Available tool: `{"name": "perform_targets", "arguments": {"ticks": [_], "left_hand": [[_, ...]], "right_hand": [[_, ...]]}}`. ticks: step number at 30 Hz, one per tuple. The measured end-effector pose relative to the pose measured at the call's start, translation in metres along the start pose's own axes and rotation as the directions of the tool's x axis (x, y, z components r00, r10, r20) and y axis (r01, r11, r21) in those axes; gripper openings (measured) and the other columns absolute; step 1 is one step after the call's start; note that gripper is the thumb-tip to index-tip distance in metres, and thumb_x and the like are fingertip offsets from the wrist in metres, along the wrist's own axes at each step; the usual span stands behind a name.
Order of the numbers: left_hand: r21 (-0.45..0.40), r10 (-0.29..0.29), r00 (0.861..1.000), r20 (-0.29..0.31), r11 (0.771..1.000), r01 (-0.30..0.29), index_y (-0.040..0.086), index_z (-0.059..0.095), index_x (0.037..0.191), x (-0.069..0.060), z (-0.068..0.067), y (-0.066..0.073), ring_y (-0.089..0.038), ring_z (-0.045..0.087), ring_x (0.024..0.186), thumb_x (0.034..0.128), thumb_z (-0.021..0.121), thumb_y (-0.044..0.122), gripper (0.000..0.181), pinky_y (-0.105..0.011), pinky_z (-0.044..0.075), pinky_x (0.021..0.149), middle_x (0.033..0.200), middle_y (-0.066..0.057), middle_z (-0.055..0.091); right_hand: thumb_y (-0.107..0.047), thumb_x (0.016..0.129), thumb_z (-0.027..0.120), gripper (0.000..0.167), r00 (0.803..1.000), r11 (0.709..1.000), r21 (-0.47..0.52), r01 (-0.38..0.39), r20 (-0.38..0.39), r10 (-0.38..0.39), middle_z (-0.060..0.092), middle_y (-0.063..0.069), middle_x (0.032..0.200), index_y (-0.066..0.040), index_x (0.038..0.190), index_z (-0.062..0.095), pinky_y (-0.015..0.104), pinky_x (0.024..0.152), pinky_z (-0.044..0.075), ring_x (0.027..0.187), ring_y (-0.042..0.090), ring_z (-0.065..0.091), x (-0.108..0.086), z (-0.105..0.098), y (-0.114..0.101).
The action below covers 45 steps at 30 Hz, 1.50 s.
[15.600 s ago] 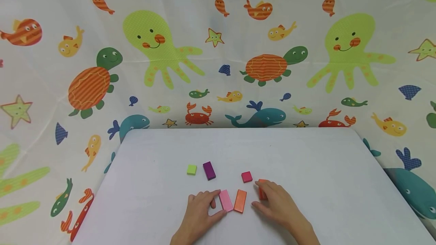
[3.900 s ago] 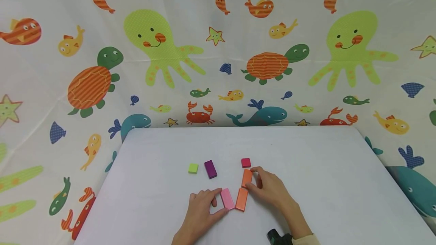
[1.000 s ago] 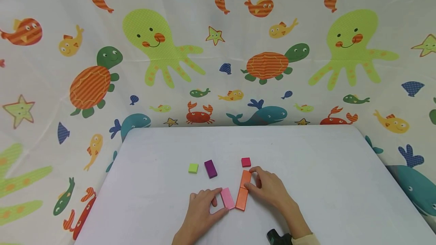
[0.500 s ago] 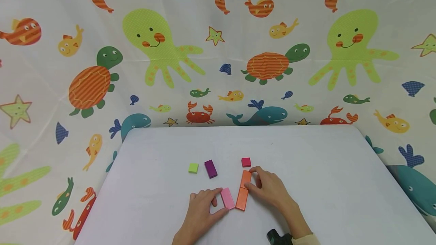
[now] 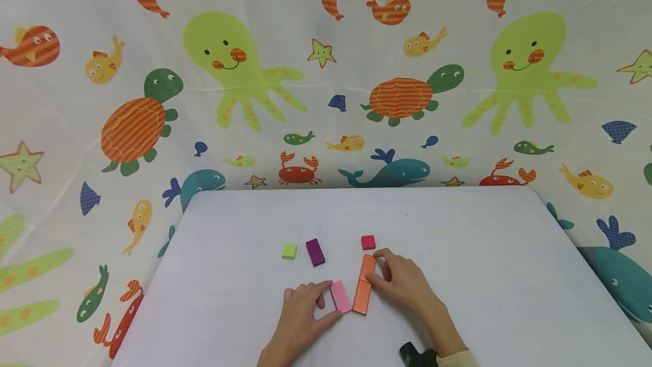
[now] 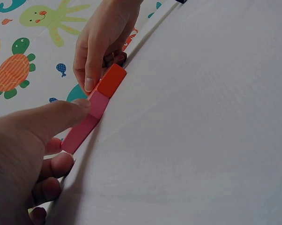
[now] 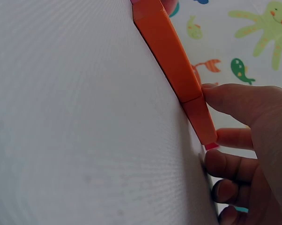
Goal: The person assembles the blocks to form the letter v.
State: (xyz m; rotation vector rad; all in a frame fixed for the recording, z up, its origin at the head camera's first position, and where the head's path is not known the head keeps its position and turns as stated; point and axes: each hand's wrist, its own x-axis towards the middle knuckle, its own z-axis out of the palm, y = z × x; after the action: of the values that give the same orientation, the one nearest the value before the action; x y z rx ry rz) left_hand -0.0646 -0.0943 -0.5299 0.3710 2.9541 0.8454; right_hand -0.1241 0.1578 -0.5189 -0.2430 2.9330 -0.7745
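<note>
My left hand (image 5: 300, 319) pinches the pink block (image 5: 340, 297) between thumb and index finger, one at each end. The pink block's near corner meets the near orange block (image 5: 361, 298), and the two spread apart toward the back. Behind that one, end to end, lies the far orange block (image 5: 368, 267), gripped by my right hand (image 5: 412, 287) with thumb and index finger. In the right wrist view the thumb lies by the seam between the near orange block (image 7: 171, 56) and the far orange block (image 7: 200, 119). The left wrist view shows the pink block (image 6: 80, 133) under my left thumb.
A small red block (image 5: 368, 242) lies just behind the far orange block. Farther left are a purple block (image 5: 315, 252) and a small green block (image 5: 289, 251). A black device (image 5: 415, 355) shows by my right wrist. Sea-animal cloth (image 5: 326, 89) hangs behind the white table (image 5: 484, 242).
Since the oldest frame, my right hand has brought the far orange block left, end to end with the near one. The red block has shifted back slightly. Over the last second the hands look still.
</note>
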Motion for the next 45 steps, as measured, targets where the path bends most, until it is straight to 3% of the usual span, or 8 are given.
{"name": "perform_targets", "arguments": {"ticks": [33, 45], "left_hand": [[0.003, -0.005, 1.0, -0.006, 1.0, 0.005, 0.023, 0.065, 0.13, -0.0007, -0.001, 0.0017, 0.001, 0.039, 0.077, 0.081, 0.076, 0.055, 0.06, -0.029, 0.023, 0.076, 0.073, 0.018, 0.043], [-0.003, 0.013, 0.999, -0.042, 1.0, -0.013, 0.023, 0.066, 0.128, -0.0027, 0.0008, 0.0006, 0.002, 0.039, 0.077, 0.0807, 0.077, 0.054, 0.058, -0.028, 0.022, 0.076, 0.073, 0.02, 0.043]], "right_hand": [[-0.051, 0.086, 0.073, 0.053, 1.0, 1.0, 0.027, -0.007, 0.006, 0.006, 0.045, -0.01, 0.066, -0.02, 0.127, 0.059, 0.023, 0.06, 0.033, 0.059, 0.006, 0.04, -0.001, -0.0025, 0.0], [-0.041, 0.09, 0.072, 0.047, 0.999, 0.999, 0.036, 0.028, -0.034, -0.027, 0.046, -0.011, 0.067, -0.018, 0.128, 0.057, 0.022, 0.06, 0.036, 0.059, 0.004, 0.041, -0.0004, -0.0015, 0.0027]]}}
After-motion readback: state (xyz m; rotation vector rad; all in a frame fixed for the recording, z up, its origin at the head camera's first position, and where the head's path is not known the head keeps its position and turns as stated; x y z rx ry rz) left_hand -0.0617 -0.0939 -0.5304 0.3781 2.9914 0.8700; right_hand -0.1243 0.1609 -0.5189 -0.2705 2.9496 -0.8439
